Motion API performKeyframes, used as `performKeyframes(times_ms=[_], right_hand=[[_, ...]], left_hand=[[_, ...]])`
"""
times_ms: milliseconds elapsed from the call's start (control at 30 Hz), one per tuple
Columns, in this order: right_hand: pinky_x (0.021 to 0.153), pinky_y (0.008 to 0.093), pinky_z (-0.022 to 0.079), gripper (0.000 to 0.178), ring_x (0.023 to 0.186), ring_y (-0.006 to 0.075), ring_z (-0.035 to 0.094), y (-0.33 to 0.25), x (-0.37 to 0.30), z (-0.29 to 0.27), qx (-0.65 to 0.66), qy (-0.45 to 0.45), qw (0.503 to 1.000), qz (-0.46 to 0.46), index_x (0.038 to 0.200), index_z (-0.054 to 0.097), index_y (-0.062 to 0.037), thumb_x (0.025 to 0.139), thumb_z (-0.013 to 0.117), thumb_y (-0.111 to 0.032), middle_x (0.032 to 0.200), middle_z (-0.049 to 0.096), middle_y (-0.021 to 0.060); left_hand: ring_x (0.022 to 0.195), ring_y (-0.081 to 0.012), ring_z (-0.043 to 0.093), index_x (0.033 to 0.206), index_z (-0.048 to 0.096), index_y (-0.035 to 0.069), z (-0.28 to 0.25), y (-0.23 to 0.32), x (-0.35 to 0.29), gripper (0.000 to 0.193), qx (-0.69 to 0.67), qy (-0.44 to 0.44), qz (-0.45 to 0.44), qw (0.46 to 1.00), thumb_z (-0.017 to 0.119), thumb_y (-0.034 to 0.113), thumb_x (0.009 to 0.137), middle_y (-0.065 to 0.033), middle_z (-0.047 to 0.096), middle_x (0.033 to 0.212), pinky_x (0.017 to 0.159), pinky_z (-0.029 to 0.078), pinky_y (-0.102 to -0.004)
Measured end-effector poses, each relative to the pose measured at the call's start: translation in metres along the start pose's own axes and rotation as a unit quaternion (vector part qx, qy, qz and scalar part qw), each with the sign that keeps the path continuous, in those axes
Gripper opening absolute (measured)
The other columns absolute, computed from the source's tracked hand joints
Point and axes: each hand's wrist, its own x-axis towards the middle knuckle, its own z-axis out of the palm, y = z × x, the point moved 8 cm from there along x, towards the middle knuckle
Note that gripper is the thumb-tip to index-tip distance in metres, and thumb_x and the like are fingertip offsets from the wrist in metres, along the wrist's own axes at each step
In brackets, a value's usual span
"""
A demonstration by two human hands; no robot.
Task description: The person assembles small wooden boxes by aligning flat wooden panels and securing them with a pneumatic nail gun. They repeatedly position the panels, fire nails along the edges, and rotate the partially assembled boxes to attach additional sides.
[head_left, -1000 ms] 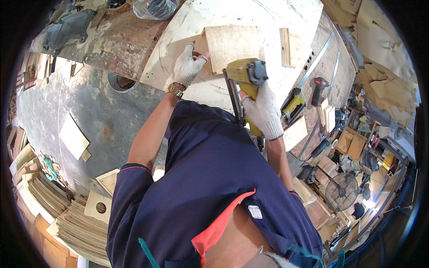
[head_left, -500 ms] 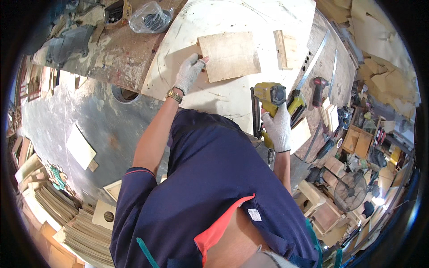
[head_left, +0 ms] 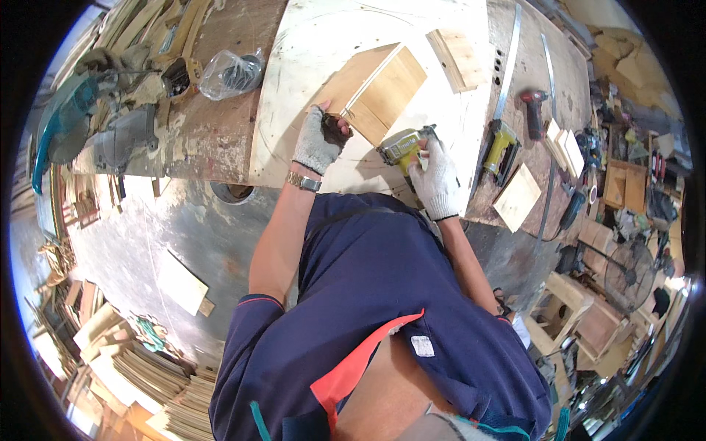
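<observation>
My left hand (head_left: 323, 138), in a pale knitted glove, is closed on the near left corner of a wooden box (head_left: 390, 88). The box stands tilted on a white board (head_left: 294, 81), its plywood panels meeting along a pale edge. In my gloved right hand (head_left: 436, 176) is a yellow-green nail gun (head_left: 401, 147), gripped by its handle. The gun's head is close to the box's near lower corner; I cannot tell whether they touch. Beyond them to the right lies another small wooden piece (head_left: 456, 59).
A second yellow-green nail gun (head_left: 500, 147), a red and black drill (head_left: 533, 110) and a plywood piece (head_left: 518, 198) lie on the right. A clear plastic bag (head_left: 232, 73) is at the left, near a saw (head_left: 66, 132). Stacked boards (head_left: 140, 367) stand at lower left.
The box has been turned, so its edge and another panel now show. My right hand has brought the nail gun left and turned it toward the box. My left hand has shifted to the near corner.
</observation>
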Motion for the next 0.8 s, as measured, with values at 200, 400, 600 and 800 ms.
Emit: performKeyframes(times_ms=[200, 400, 600, 800], right_hand=[[0.076, 0.041, 0.059, 0.015, 0.087, 0.0307, 0.076, -0.088, 0.033, -0.032, 0.154, 0.057, 0.983, -0.081, 0.1, 0.07, -0.0059, 0.088, 0.078, -0.004, 0.091, 0.073, 0.0132], [0.073, 0.0454, 0.059, 0.015, 0.081, 0.0356, 0.076, -0.064, 0.035, -0.007, 0.148, 0.038, 0.988, 0.015, 0.094, 0.073, -0.0047, 0.095, 0.074, -0.02, 0.083, 0.073, 0.0187], [0.083, 0.0519, 0.059, 0.02, 0.092, 0.0444, 0.075, -0.029, 0.014, -0.005, 0.208, 0.027, 0.97, 0.125, 0.09, 0.075, -0.0067, 0.085, 0.07, -0.025, 0.092, 0.075, 0.024], [0.08, 0.047, 0.059, 0.017, 0.09, 0.036, 0.077, 0.007, -0.006, 0.009, 0.316, 0.086, 0.935, 0.136, 0.093, 0.077, -0.0065, 0.091, 0.075, -0.023, 0.09, 0.078, 0.0163]], left_hand=[[0.072, -0.0238, 0.064, 0.097, 0.065, 0.006, 0.016, -0.016, -0.015, 0.029, 0.061, 0.017, 0.009, 0.998, 0.074, 0.033, 0.104, -0.0083, 0.064, 0.079, 0.066, 0.057, -0.0372], [0.096, -0.0281, 0.074, 0.141, 0.061, 0.0, 0.041, -0.036, -0.013, 0.047, 0.169, -0.098, 0.043, 0.98, 0.058, 0.037, 0.112, -0.0146, 0.075, 0.117, 0.09, 0.061, -0.0425], [0.13, -0.0316, 0.063, 0.155, 0.05, -0.005, 0.028, -0.059, -0.002, 0.072, 0.248, -0.117, -0.117, 0.955, 0.059, 0.05, 0.109, -0.0198, 0.064, 0.146, 0.116, 0.046, -0.0463], [0.131, -0.0309, 0.063, 0.15, 0.054, -0.005, 0.051, -0.063, 0.009, 0.069, 0.381, -0.104, 0.031, 0.918, 0.066, 0.048, 0.107, -0.018, 0.065, 0.143, 0.115, 0.048, -0.0445]])
